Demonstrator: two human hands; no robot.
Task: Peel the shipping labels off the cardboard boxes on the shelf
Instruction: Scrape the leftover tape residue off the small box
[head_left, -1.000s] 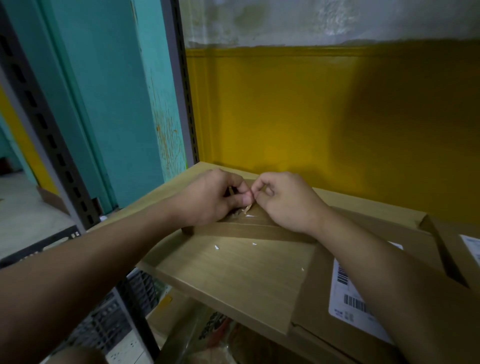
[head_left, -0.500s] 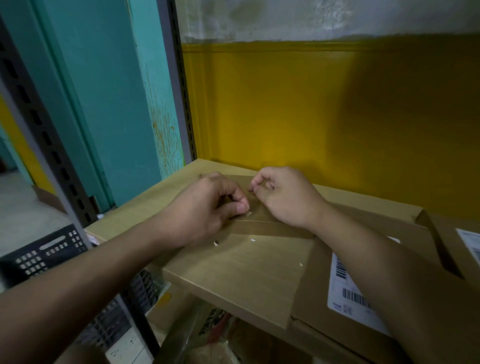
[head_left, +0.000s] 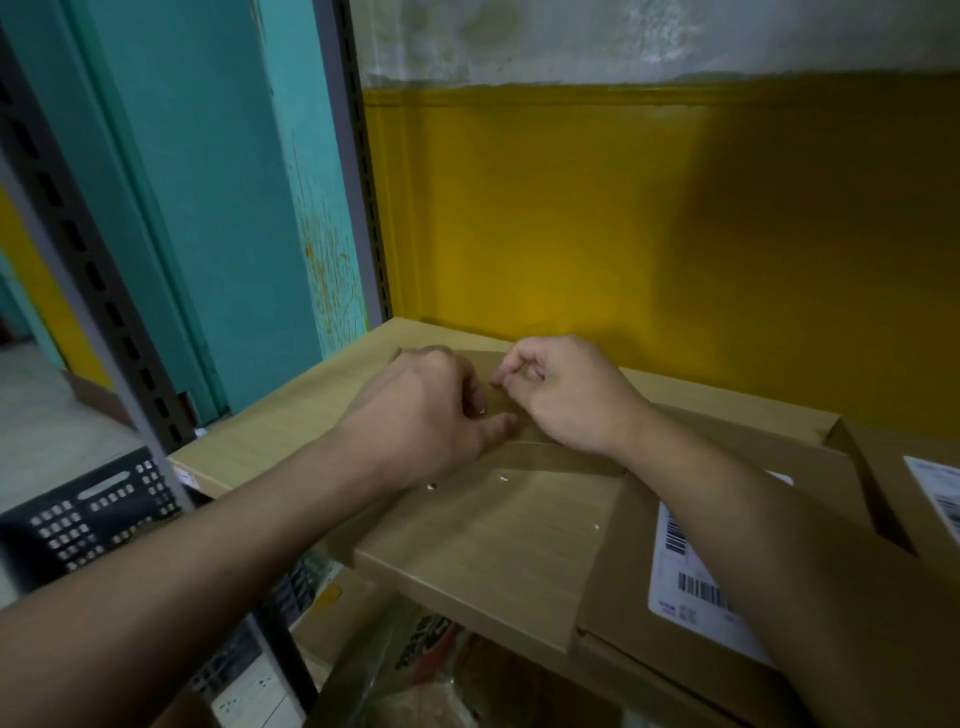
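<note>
at the far left, beside the rack's slotted steel upright (head_left: 104, 291), a black plastic crate (head_left: 88, 514) sits lower than the wooden shelf board (head_left: 493, 566). our left hand (head_left: 426, 421) lies knuckles-up on a small flat cardboard box (head_left: 556, 462), thumb (head_left: 501, 422) stretched along its near edge, fingers curled under out of sight, so we cannot tell what they hold. just beside it our right hand (head_left: 566, 400) has thumb and forefinger nipped together above the same box; any scrap between them is too small to see. white flecks (head_left: 503, 477) dot the board before it. we judge the risk is paper tearing into slivers if we pull steeply at a corner, and the light box skidding if the left hand eases off. further right, the shipping label (head_left: 685, 577) lies flat on the larger cardboard box (head_left: 753, 447), partly under our right forearm (head_left: 779, 545), unpeeled; its long axis runs from the wall toward us, barcodes (head_left: 701, 592) along its left side. a second label (head_left: 935, 499) shows on the box at the right edge (head_left: 878, 467).
</note>
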